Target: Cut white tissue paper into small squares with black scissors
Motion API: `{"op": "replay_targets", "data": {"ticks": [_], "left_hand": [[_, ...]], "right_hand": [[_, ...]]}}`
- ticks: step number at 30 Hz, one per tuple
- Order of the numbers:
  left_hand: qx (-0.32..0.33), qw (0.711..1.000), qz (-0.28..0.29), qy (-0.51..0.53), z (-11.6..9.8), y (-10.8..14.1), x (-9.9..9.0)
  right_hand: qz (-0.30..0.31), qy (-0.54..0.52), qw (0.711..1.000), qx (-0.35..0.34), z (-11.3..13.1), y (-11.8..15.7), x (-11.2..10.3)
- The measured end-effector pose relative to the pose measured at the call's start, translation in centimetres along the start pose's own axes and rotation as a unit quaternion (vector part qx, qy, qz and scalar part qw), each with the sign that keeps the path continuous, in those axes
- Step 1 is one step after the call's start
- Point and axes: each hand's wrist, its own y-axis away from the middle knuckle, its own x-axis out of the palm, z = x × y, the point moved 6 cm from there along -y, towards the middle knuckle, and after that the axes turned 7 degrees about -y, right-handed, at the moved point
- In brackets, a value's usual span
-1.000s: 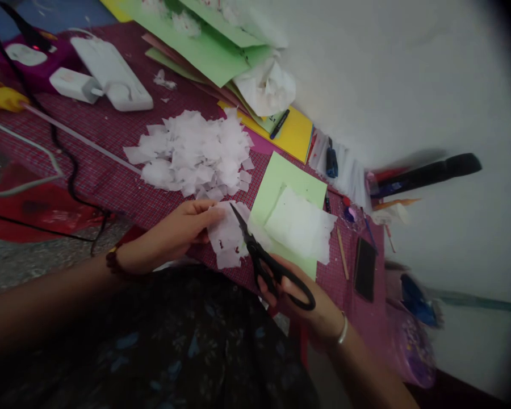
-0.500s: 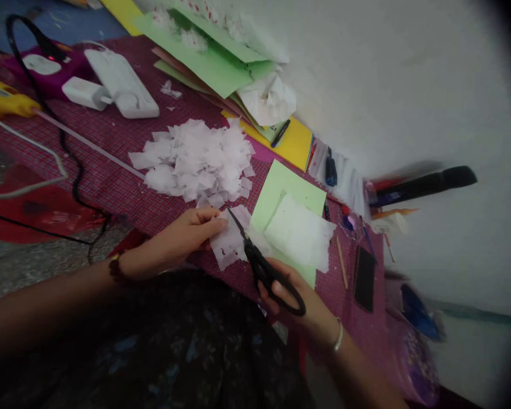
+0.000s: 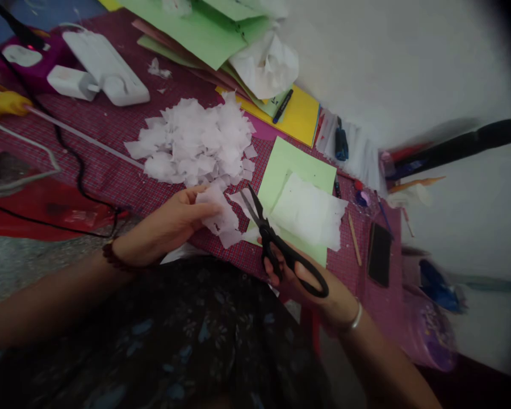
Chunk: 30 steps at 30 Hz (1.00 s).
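My left hand [image 3: 170, 227] pinches a thin white paper piece [image 3: 222, 218] between thumb and fingers. Black scissors [image 3: 276, 241] are held in my right hand [image 3: 306, 281], their blades parted and pointing up and left, just right of that piece. A strip of white paper lies by the blades. Beyond my left hand is a large heap of cut white paper pieces [image 3: 200, 139]. A white paper sheet [image 3: 309, 207] with ragged edges rests on a light green sheet [image 3: 300, 162], to the right of the scissors.
On the checked red table [image 3: 123, 136] are a white power strip [image 3: 111, 71], a yellow glue gun [image 3: 4, 102] with cables, stacked green papers [image 3: 204, 34], a yellow sheet [image 3: 302, 116], a dark phone [image 3: 380, 254] and a wooden stick [image 3: 355, 238]. A wall stands behind.
The scissors have opened and stand apart from the paper in my left hand. A strip now lies separate by the blades. The view has shifted, so the table items sit differently in frame.
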Motion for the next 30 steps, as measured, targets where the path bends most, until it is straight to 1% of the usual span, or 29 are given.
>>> {"op": "replay_targets", "data": {"ticks": [3, 5, 8, 11, 14, 16, 18, 21, 25, 27, 30], "left_hand": [[0.012, 1.0, -0.02, 0.012, -0.9, 0.0, -0.3], [0.02, 0.999, -0.026, -0.007, -1.6, -0.1, -0.1], [0.056, 0.994, -0.011, -0.098, -3.0, -0.3, 0.7], [0.102, 0.975, 0.001, -0.196, -4.2, -0.4, 1.4], [0.101, 0.964, 0.007, -0.248, -4.3, -0.8, 1.6], [0.084, 0.967, -0.006, -0.238, -4.2, -0.9, 1.3], [0.068, 0.978, -0.027, -0.196, -4.5, -0.7, 1.0], [0.062, 0.988, -0.041, -0.135, -5.8, 0.0, 1.0], [0.081, 0.988, -0.055, -0.115, -7.9, 0.8, 1.0], [0.1, 0.989, -0.065, -0.09, -8.6, 0.8, 0.9], [0.118, 0.99, -0.068, -0.04, -9.0, 0.4, 0.7]], "right_hand": [[-0.049, 0.021, 0.999, -0.008, 0.4, 1.2, 0.2], [-0.063, 0.043, 0.997, -0.011, 0.7, 1.8, 0.0], [-0.05, 0.066, 0.997, -0.006, 1.0, 2.1, -0.4], [-0.022, 0.095, 0.995, 0.008, 1.3, 2.0, -0.8], [-0.021, 0.11, 0.994, 0.004, 1.8, 2.0, -0.9], [-0.027, 0.11, 0.994, 0.003, 1.9, 2.0, -0.8], [-0.025, 0.104, 0.994, 0.004, 1.8, 2.0, -0.7], [-0.022, 0.1, 0.995, -0.008, 1.7, 1.7, -0.8], [-0.028, 0.128, 0.99, -0.048, 2.2, 0.9, -1.2], [-0.018, 0.132, 0.989, -0.064, 2.5, 0.4, -1.1], [0.009, 0.144, 0.986, -0.077, 2.8, -0.4, -0.7]]}}
